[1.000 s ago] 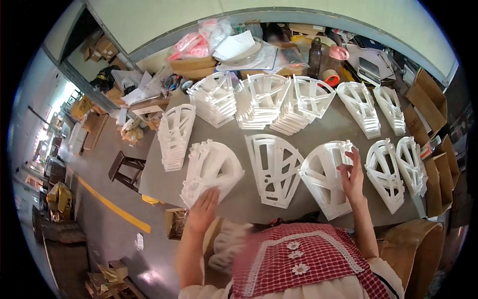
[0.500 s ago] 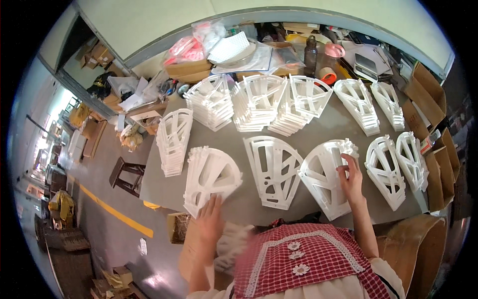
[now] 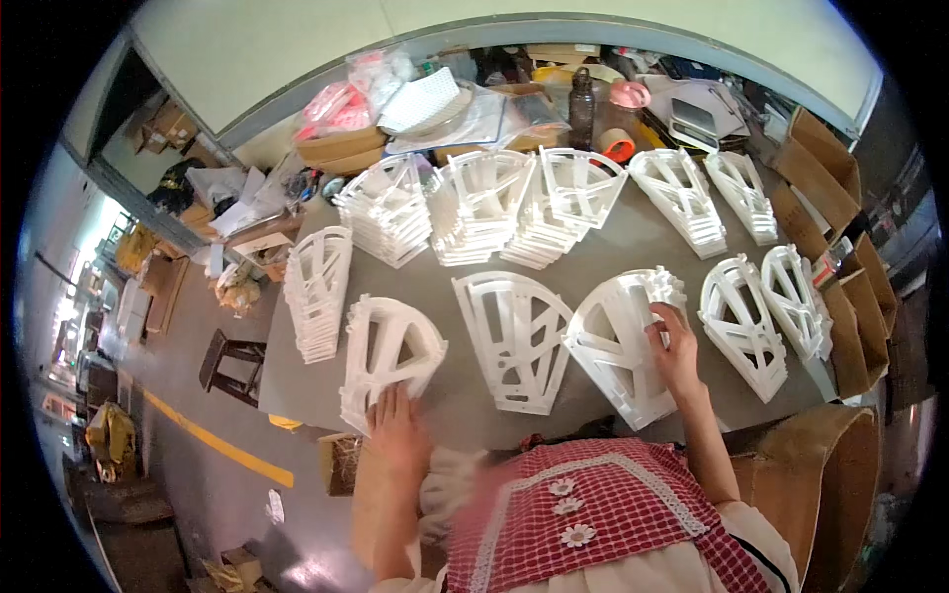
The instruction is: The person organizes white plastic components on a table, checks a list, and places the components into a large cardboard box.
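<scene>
My view has swung right. Left of the middle white fan-shaped plastic frame [image 3: 504, 336], my flattish left hand [image 3: 403, 435] touches a matching stack [image 3: 408, 370]; right of the frame, my half-curled right hand [image 3: 677, 358] touches another stack [image 3: 625, 321].

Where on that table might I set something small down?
Bare grey tabletop shows between the near-left stack of white plastic fan-shaped frames and the middle frame, and between the stack at the right hand and the back-row stacks. It's crowded along that back row, where stacks sit close together.
</scene>
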Motion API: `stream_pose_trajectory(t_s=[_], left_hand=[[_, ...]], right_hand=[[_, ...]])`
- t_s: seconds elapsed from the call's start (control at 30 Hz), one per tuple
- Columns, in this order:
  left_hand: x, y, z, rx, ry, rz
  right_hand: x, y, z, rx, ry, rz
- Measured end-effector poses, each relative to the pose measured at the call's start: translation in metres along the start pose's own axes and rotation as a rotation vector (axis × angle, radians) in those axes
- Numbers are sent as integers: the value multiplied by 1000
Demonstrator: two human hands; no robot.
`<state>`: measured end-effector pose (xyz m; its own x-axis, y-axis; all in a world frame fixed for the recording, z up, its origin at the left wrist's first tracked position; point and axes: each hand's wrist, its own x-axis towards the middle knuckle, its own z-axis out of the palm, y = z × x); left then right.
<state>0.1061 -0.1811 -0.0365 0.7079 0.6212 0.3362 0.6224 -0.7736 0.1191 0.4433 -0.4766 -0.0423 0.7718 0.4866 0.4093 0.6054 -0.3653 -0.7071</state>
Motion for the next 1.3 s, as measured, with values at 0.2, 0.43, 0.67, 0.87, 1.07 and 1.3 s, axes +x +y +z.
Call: stream_pose_trajectory(t_s=[0.2,0.43,0.67,0.87,1.07,1.3], left_hand=[[22,65,12,-153,28,133],[21,76,73,-352,-547,-89],[25,65,9,-516,-208,-247],[29,69,-22,-749,34,-419],[20,-24,12,-851,235,-524],[17,-86,-4,-424,83,-584]], right_hand=[[-1,-11,1,6,12,-14],[-1,-24,-9,13,13,-112],[-11,-24,-14,77,49,35],[-2,-57,-7,166,-10,-46],[2,-51,-2,170,11,-84],[2,-36,-13,136,-15,-44]])
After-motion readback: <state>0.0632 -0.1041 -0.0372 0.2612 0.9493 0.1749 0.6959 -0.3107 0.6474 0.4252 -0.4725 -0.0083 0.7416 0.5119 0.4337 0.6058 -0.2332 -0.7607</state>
